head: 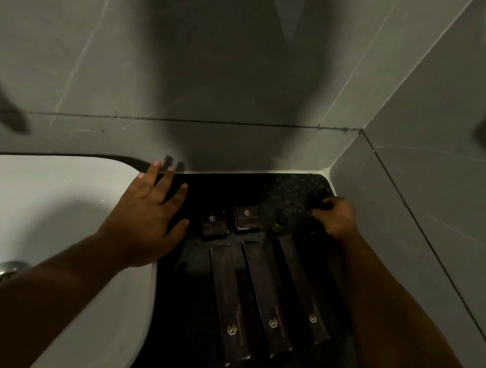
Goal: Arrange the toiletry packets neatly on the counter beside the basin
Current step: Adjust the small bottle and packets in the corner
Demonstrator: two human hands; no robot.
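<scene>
Three long packets [252, 305] lie side by side (dark counter [188, 349])

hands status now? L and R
Left hand: open, fingers spread, resting flat on the basin rim, holding nothing.
Right hand: curled closed around a small dark item; too dim to identify it.

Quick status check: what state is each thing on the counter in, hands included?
Left hand: open, flat on basin rim.
Right hand: closed on a small dark item, unclear what.
Three long packets: lying flat, side by side.
Two small boxes: side by side behind them.
Small bottle: upright.
</scene>
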